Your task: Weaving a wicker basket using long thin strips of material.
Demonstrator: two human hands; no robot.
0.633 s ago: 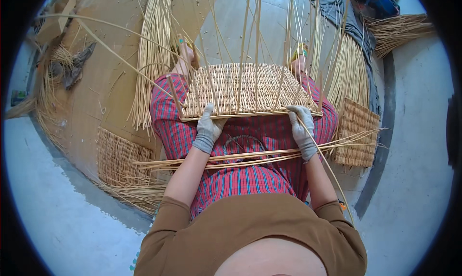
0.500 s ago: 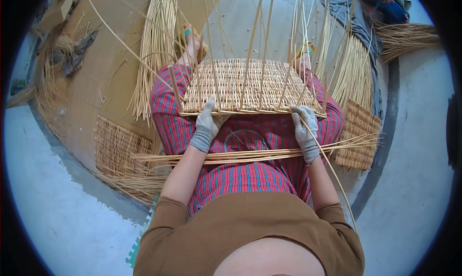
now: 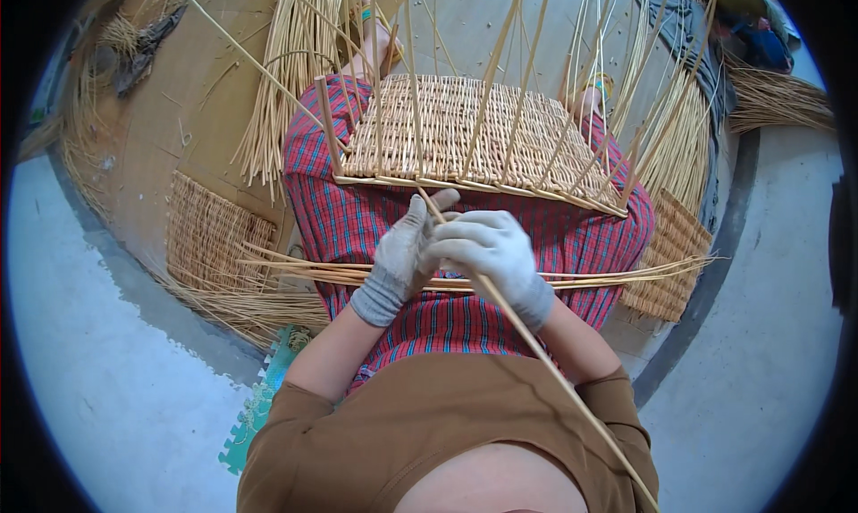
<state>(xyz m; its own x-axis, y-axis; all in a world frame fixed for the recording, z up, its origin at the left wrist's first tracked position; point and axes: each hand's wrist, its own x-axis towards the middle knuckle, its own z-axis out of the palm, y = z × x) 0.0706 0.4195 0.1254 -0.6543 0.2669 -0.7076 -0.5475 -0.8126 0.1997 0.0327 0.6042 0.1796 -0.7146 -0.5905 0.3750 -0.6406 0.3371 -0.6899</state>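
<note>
A rectangular woven wicker panel (image 3: 456, 129) rests across my knees, with tall upright cane stakes (image 3: 483, 102) rising from its edges. In front of its near edge my two gloved hands are close together. My right hand (image 3: 492, 254) is closed around a long cane rod (image 3: 563, 379), which slants from the panel's near edge down past my right side. My left hand (image 3: 399, 258) pinches the same rod near its tip, between thumb and fingers. A loose bundle of thin canes (image 3: 581, 282) lies crosswise on my lap, passing beneath both hands.
Flat woven panels lie on the floor at the left (image 3: 210, 236) and right (image 3: 666, 258). Long cane bundles stretch out beyond my legs at left (image 3: 277, 111) and right (image 3: 679, 138). A darker bundle (image 3: 778, 97) sits far right. A green foam mat (image 3: 255, 415) shows near my left elbow.
My right hand has left the panel's right corner and moved left beside my left hand, bringing the rod along. My left hand has let go of the panel edge. The panel now tilts down toward the right.
</note>
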